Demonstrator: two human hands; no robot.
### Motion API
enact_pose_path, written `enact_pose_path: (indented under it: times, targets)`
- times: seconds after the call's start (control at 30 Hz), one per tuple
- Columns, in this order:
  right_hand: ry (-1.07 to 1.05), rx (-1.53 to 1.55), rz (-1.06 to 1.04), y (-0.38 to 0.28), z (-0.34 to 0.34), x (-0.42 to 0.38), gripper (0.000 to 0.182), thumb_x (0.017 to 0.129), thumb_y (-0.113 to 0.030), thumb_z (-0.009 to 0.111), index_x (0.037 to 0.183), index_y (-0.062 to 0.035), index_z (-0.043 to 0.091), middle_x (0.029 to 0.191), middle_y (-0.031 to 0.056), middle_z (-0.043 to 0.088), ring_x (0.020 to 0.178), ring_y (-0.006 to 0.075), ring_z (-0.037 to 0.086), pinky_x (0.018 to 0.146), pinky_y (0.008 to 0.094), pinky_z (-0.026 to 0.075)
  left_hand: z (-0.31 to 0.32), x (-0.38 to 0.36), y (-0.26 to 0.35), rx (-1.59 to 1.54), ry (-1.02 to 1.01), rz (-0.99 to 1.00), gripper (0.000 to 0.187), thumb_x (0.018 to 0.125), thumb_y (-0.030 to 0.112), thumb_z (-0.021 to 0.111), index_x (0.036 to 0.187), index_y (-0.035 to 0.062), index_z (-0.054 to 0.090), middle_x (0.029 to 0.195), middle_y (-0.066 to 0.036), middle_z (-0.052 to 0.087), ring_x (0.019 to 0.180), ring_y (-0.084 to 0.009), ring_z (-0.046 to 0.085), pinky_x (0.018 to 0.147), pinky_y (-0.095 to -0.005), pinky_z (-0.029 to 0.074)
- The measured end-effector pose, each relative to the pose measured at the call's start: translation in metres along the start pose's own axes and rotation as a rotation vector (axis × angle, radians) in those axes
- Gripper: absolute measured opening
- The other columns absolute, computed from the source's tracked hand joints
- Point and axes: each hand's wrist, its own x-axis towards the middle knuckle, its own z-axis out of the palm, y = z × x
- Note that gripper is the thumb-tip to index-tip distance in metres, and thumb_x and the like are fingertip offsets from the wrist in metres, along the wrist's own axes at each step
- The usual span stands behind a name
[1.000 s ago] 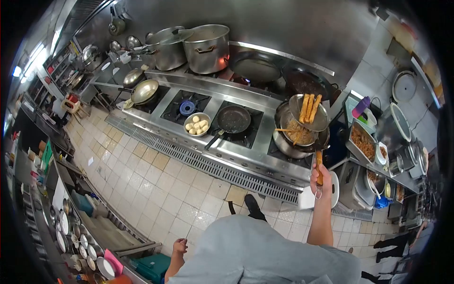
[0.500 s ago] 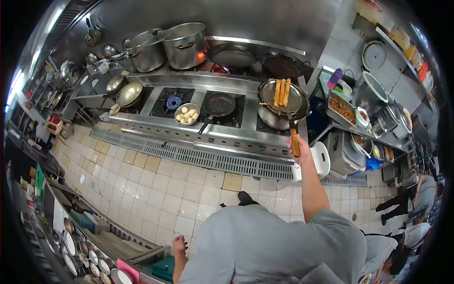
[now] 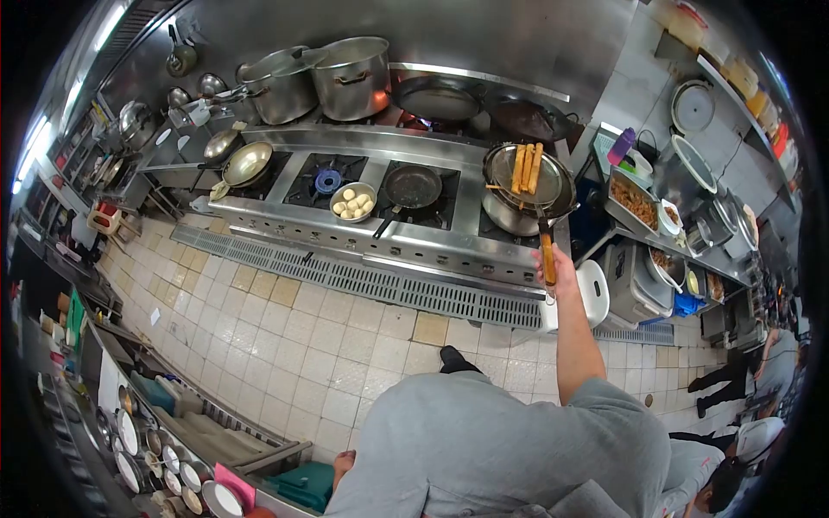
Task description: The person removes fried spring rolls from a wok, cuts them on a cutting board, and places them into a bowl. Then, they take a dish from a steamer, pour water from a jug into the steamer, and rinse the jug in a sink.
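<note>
Overhead view of a kitchen range. The right arm is stretched forward and up from a grey-sleeved shoulder, nearly straight at the elbow. The right hand [image 3: 560,263] is clenched around the orange handle [image 3: 548,259] of a round metal skimmer [image 3: 522,177]; the fingers wrap the handle near its lower end. Beyond the fingertips, at the far end of the handle, the skimmer's bowl sits level over a steel pot [image 3: 518,211] on the rightmost burner. Three golden fried dough sticks [image 3: 527,167] lie side by side in the bowl, pointing away from the hand.

The left hand [image 3: 343,462] hangs low beside the torso, close to a green bin [image 3: 302,485]; only a small part shows, so whether its fingers are curled or loose cannot be told.

To the left of the gripping fingers, along the range: one black frying pan [image 3: 413,186], one bowl of pale round dumplings [image 3: 354,201], one open burner with a blue ring [image 3: 326,180], and one brass-coloured wok [image 3: 247,164]. Behind these stand two large stockpots [image 3: 350,65]. To the right of the fingers, a tray of brown fried food [image 3: 635,200] rests on a side counter.
</note>
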Motion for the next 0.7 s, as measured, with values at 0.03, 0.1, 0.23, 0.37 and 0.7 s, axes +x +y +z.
enact_pose_path:
  times: [0.03,0.1,0.23,0.37,0.7]
  targets:
    - [-0.005,0.02,0.002,0.0,0.001,0.0,0.039,0.103,-0.048,0.047,0.118,-0.012,0.054,0.108,0.0085,0.069,0.071,0.015,0.064,0.054,0.0264,0.053,-0.004,0.001,-0.001,-0.014,-0.077,-0.055,0.024,0.096,0.028,0.057,0.089,0.0074,0.066,0.08,-0.005,0.065,0.072,-0.0224,0.062,0.067,-0.0413,0.052]
    - [-0.015,0.026,0.011,0.002,-0.002,0.004,0.039,0.102,-0.048,0.047,0.118,-0.0122,0.054,0.108,0.0086,0.069,0.071,0.0151,0.064,0.054,0.0264,0.053,-0.017,-0.016,0.023,-0.338,0.083,-0.294,0.02,0.094,0.029,0.059,0.096,0.0097,0.064,0.082,-0.003,0.062,0.072,-0.0225,0.06,0.063,-0.0434,0.05]
    - [-0.006,0.024,-0.004,0.005,-0.005,0.007,0.039,0.102,-0.048,0.048,0.118,-0.0125,0.054,0.108,0.0087,0.069,0.07,0.0151,0.063,0.054,0.0263,0.052,-0.058,-0.023,0.071,-0.548,0.077,-0.319,0.028,0.092,0.032,0.063,0.112,0.0133,0.059,0.088,-0.003,0.06,0.074,-0.0231,0.061,0.058,-0.0446,0.048]
    - [-0.014,-0.006,0.007,0.004,-0.005,0.007,0.039,0.102,-0.049,0.048,0.116,-0.0129,0.054,0.109,0.0094,0.069,0.069,0.0154,0.063,0.054,0.0263,0.052,-0.061,-0.012,0.095,-0.623,0.258,-0.357,0.029,0.091,0.032,0.065,0.113,0.0124,0.06,0.088,-0.002,0.06,0.076,-0.0224,0.061,0.057,-0.042,0.048]
    - [0.016,-0.121,0.094,0.007,-0.023,0.03,0.035,0.094,-0.035,0.068,0.124,-0.0182,0.06,0.071,-0.0046,0.053,0.046,0.007,0.039,0.039,0.0229,0.036,-0.027,-0.031,0.076,-0.656,0.261,-0.482,0.034,0.088,0.033,0.069,0.112,0.0081,0.066,0.08,-0.006,0.065,0.072,-0.0191,0.064,0.058,-0.0392,0.052]
